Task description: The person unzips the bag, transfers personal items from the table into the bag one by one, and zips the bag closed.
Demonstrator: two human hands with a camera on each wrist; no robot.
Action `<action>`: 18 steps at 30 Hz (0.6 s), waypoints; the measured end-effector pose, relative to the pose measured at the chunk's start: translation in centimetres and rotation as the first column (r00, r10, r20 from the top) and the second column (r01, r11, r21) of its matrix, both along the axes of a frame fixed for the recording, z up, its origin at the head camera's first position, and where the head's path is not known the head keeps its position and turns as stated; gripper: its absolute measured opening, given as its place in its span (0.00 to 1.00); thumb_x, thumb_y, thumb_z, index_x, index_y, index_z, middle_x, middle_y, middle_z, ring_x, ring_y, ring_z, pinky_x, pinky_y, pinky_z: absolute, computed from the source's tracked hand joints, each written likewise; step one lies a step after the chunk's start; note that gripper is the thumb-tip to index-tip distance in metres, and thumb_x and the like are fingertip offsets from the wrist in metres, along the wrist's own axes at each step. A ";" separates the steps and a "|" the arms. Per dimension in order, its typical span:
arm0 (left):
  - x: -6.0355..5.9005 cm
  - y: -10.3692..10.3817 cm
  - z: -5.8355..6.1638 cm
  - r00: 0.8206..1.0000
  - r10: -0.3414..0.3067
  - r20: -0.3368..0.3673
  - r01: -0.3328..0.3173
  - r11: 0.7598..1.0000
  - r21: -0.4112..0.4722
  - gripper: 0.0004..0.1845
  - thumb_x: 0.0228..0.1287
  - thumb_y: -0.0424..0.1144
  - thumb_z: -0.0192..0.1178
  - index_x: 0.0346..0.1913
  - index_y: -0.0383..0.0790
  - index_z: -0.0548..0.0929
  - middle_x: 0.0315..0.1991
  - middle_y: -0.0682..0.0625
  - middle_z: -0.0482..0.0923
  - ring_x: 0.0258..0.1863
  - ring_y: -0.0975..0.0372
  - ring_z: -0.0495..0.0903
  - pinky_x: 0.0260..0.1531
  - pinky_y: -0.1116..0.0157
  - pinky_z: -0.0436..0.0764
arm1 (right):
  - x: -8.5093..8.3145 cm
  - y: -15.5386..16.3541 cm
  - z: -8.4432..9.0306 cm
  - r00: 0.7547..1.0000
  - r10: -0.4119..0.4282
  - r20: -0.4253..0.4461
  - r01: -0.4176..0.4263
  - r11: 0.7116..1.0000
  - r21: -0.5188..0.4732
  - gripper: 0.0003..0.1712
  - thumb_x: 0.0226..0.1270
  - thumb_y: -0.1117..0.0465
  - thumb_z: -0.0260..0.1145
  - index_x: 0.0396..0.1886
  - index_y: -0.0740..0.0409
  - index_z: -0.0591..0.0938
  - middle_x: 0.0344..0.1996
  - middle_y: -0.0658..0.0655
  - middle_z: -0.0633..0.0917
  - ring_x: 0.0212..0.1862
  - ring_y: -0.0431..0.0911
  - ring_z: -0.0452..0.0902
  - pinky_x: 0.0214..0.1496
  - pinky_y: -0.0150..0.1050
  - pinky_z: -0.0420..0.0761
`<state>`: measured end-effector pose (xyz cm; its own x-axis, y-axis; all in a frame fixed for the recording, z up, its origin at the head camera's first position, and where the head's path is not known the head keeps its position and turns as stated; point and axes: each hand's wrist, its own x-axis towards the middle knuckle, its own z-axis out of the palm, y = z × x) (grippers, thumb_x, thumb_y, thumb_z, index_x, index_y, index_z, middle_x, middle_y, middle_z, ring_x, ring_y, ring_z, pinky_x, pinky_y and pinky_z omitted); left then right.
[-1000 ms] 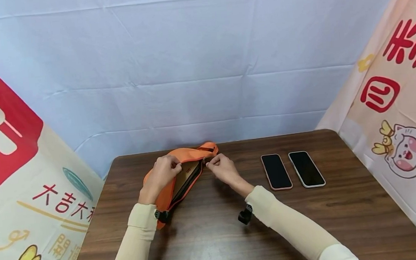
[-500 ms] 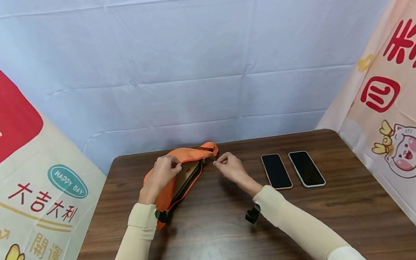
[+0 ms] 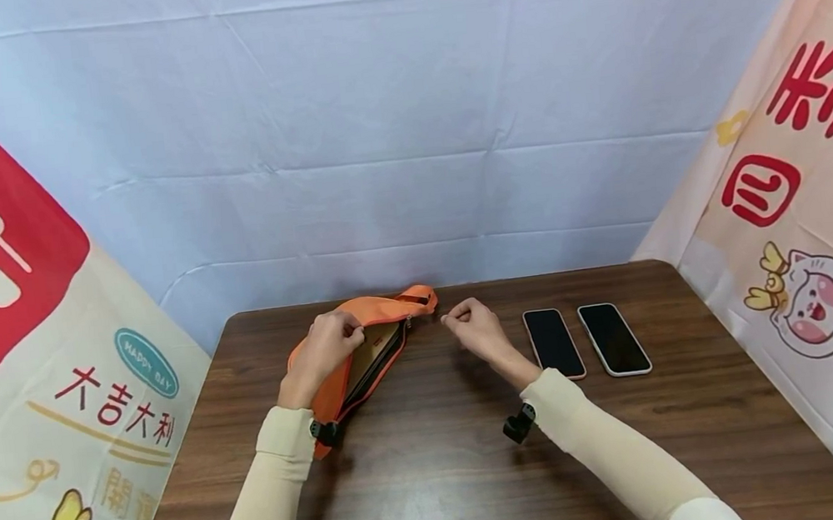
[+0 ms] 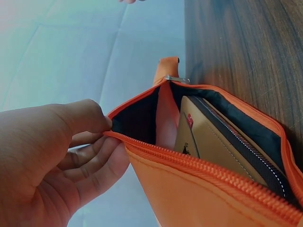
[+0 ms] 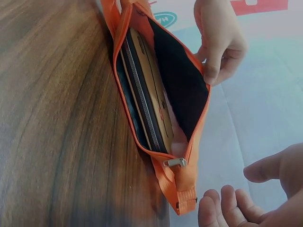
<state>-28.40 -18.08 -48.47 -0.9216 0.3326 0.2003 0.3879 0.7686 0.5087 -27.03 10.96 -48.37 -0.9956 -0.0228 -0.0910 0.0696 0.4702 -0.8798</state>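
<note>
An orange waist bag (image 3: 330,395) lies toward the back left of the table with its zipped mouth spread wide. My left hand (image 3: 323,348) pinches one edge of that mouth between thumb and fingers, holding it away from the other edge. Inside the bag sits a tan zip wallet (image 4: 213,142) with a dark zip along its side. The metal zip pull (image 5: 175,162) rests at the strap end of the opening. My right hand (image 3: 480,333) hovers to the right of the bag, touching nothing, its thumb apart from its loosely bent fingers in the right wrist view.
Two phones, one with a pinkish rim (image 3: 554,344) and one with a white rim (image 3: 615,339), lie side by side on the brown wooden table (image 3: 437,476), right of my right hand. A pale cloth (image 3: 404,127) hangs behind the table; printed cloths hang at both sides.
My right hand has left the zip end of the bag and moved to the right. The left hand and the bag stay in place.
</note>
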 end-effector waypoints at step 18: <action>-0.1 0.1 0.1 1.000 0.013 -0.006 -0.013 1.000 -0.001 0.07 0.76 0.32 0.63 0.45 0.35 0.91 0.43 0.43 0.88 0.36 0.59 0.86 0.39 0.58 0.88 | -0.2 2.3 0.4 1.000 -0.003 -0.020 0.003 1.000 -0.012 0.13 0.81 0.56 0.61 0.55 0.60 0.81 0.53 0.63 0.88 0.38 0.45 0.83 0.44 0.45 0.87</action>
<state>-28.47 -18.02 -48.41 -0.9247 0.3204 0.2055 0.3807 0.7744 0.5054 -27.23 13.30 -47.95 -0.9972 -0.0209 -0.0712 0.0537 0.4593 -0.8866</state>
